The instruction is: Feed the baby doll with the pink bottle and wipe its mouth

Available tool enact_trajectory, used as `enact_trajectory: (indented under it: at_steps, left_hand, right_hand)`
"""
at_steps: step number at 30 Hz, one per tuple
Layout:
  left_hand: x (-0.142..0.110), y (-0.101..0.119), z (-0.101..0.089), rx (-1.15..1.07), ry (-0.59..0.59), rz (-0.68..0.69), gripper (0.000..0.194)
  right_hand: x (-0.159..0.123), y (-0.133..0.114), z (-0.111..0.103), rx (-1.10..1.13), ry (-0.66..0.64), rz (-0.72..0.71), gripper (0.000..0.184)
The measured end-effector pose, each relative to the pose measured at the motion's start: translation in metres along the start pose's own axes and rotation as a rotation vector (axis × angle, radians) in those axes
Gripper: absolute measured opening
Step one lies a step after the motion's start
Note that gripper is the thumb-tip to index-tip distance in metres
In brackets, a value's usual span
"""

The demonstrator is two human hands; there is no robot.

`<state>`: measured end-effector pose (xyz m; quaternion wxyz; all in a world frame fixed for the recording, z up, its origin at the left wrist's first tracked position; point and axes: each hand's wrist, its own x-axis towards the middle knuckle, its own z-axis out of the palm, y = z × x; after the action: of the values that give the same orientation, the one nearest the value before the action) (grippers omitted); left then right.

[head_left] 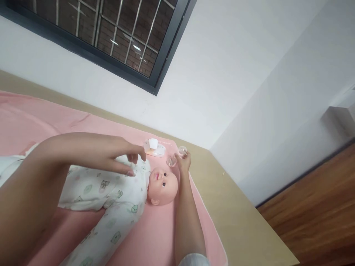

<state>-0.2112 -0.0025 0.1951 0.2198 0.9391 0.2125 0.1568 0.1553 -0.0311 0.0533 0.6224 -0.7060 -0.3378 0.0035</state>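
A baby doll (163, 184) lies on its back in a white outfit (124, 188) with small green and brown prints. My left hand (122, 153) hovers over the doll's chest, fingers loosely bent and apart, holding nothing. Past the top of the doll's head, my right hand (184, 162) is closed on a small clear rounded container (182, 150). Another clear rounded piece (171, 160) is beside its thumb; whether the two are joined I cannot tell. Near the doll's shoulder lies a printed bib-like cloth (158, 150) with a small white folded piece (153, 143) on it.
A pink mat (158, 229) lies under the doll on a light wooden table (235, 207). The table meets a white wall (222, 66) at the back. A dark-framed window (111, 37) with bars is above, and wood panelling (318, 207) stands at the right.
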Motion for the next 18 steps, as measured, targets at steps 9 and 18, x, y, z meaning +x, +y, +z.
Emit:
enact_trajectory:
  at_steps: [9,18]
  left_hand:
    - [0.017,0.017,0.004,0.119,0.360,0.231,0.027]
    - [0.037,0.030,0.032,0.021,0.532,0.008,0.044]
  right_hand:
    - [-0.011,-0.092,-0.005,0.296,-0.172,-0.154,0.058]
    - [-0.102,-0.190,0.002,0.526,-0.427,-0.175,0.052]
